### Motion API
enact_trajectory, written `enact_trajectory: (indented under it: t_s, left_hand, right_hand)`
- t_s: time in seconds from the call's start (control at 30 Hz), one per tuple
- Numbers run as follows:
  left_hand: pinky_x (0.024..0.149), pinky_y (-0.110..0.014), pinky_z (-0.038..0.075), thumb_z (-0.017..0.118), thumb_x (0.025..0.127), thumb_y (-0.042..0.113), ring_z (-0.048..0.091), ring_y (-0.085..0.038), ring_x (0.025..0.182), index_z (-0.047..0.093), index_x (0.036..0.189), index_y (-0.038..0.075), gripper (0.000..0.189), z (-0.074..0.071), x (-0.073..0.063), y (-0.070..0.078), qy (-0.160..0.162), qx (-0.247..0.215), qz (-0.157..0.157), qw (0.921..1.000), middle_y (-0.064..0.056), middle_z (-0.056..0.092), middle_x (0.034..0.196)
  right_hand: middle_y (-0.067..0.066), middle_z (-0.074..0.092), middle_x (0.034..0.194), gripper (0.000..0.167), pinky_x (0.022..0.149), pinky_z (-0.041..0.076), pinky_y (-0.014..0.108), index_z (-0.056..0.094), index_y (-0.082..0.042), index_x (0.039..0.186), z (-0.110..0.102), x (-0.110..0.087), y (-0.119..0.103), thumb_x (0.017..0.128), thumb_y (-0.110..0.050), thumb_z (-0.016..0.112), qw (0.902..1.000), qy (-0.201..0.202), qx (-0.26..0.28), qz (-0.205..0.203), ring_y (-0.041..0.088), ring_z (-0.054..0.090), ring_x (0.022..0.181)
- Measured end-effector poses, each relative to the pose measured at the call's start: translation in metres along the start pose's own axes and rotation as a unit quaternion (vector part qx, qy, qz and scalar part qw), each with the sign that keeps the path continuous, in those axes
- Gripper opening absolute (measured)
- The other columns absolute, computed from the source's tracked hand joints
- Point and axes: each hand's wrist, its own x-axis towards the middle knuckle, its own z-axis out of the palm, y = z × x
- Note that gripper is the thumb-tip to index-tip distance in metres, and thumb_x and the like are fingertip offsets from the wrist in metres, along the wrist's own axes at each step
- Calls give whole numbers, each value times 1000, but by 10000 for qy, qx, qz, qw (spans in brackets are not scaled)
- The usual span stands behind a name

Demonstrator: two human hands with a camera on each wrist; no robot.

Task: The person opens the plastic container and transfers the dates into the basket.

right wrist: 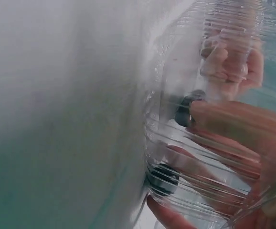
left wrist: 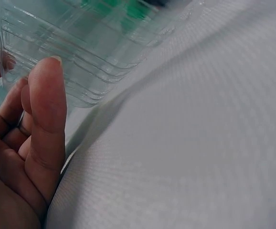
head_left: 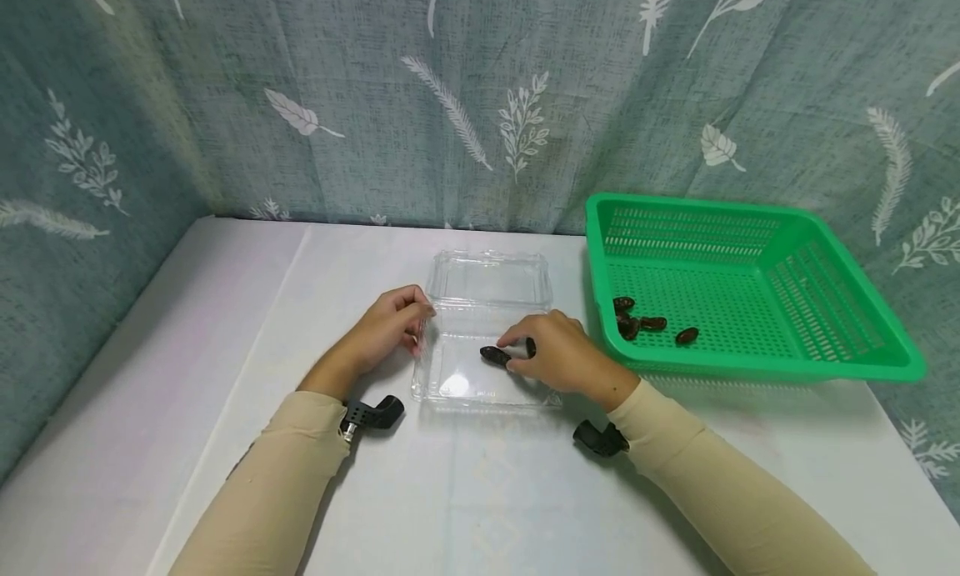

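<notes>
A clear plastic clamshell box (head_left: 465, 380) lies with its lid (head_left: 491, 277) folded back on the white table. My left hand (head_left: 386, 326) holds the box's left edge; in the left wrist view the thumb (left wrist: 47, 95) is on the near side of the clear wall. Over the base, my right hand (head_left: 566, 351) pinches a dark brown date (head_left: 493, 356) between thumb and index fingertips. Another dark date (right wrist: 164, 179) shows through the wall in the right wrist view, close to the lower fingers; whether they touch it, I cannot tell.
To the right stands a green plastic basket (head_left: 832, 343) with slotted walls. Several dates (head_left: 630, 328) lie in its near left corner, and a single date (head_left: 686, 336) sits slightly apart. A patterned curtain (head_left: 375, 142) hangs behind the table (head_left: 247, 309).
</notes>
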Motion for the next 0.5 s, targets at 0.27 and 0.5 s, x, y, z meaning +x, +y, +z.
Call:
enact_trajectory:
  t_s: [0.27,0.5]
  left_hand:
    - [50,-25,52,50,97,13,51,-10,56,51,95,-2,15,0,-1,-2,34,-63,-15,10000,-1,48,75]
    - [49,-25,51,50,96,13,51,-10,56,51,95,-3,16,-1,1,-5,57,-99,18,9999,0,48,74]
  right_hand:
    - [-4,75,108,21,93,47,49,80,-22,101,2,1,-10,82,-30,83,9982,5,-543,254,21,64,98]
    - [-4,75,103,12,80,46,44,81,-23,91,7,0,-12,81,-28,83,9964,366,-719,256,23,61,90]
